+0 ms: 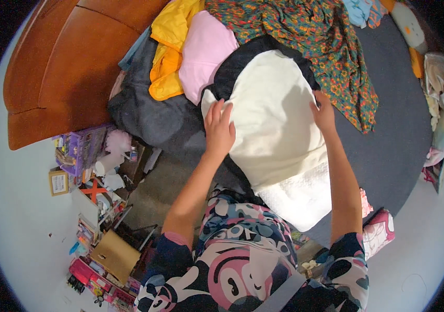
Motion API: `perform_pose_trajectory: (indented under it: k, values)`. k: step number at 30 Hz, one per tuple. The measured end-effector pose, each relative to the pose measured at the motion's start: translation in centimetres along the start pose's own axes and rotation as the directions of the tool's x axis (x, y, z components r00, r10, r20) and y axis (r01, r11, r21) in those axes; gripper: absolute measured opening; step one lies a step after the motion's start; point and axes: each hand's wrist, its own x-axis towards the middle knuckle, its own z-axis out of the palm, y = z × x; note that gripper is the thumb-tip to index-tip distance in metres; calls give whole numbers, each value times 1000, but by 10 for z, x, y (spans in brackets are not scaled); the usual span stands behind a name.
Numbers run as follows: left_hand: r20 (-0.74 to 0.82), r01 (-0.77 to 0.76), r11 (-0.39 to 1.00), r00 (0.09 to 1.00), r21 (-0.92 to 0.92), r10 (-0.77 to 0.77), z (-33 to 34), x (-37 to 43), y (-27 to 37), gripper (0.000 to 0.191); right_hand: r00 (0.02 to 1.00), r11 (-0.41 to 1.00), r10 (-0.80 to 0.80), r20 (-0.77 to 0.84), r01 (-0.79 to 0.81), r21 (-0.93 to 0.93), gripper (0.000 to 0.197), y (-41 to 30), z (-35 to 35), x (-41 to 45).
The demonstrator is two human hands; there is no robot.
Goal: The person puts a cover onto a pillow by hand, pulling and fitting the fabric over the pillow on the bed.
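Note:
A large black-and-white soft cloth item [276, 113] lies before me on the bed, its wide white face up and a black border around its top and left. My left hand [220, 126] rests on the left side of the white face, fingers pointing away from me; whether it grips the fabric is unclear. At the opposite edge, my right hand [323, 111] pinches the border, with the thumb over the white side. The near end of the item shows textured white fabric [303, 195], which hangs close to my body.
Beyond lie a pink cloth [208, 50], a yellow garment [167, 50] and a floral cloth [323, 50]. Dark grey bedding [389, 117] spreads on the right. A brown headboard-like panel [85, 66] rises at left. Cluttered shelves with a purple basket [85, 150] and a cardboard box [115, 255] stand left.

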Motion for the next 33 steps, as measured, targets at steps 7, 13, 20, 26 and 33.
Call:
perform_pose_trajectory:
  k: [7, 13, 20, 26, 33]
  values:
    - [-303, 247, 935, 898, -254, -319, 16, -4, -50, 52, 935, 968, 249, 255, -244, -51, 40, 11, 1, -84]
    - [-254, 138, 988, 955, -76, -153, 4, 34, -67, 63, 969, 970, 162, 185, -122, -209, 39, 5, 9, -92]
    - [198, 385, 918, 911, -94, -361, 2, 24, -66, 54, 986, 956, 112, 125, -73, -283, 39, 6, 14, -95]
    - [-136, 380, 741, 837, -553, -531, -20, 16, -143, 46, 998, 960, 23, 65, -4, -280, 36, -6, 22, -90]
    - [-310, 226, 928, 896, -296, -317, -12, 1, -74, 50, 995, 963, 45, 86, -20, -270, 37, -1, 13, -96]
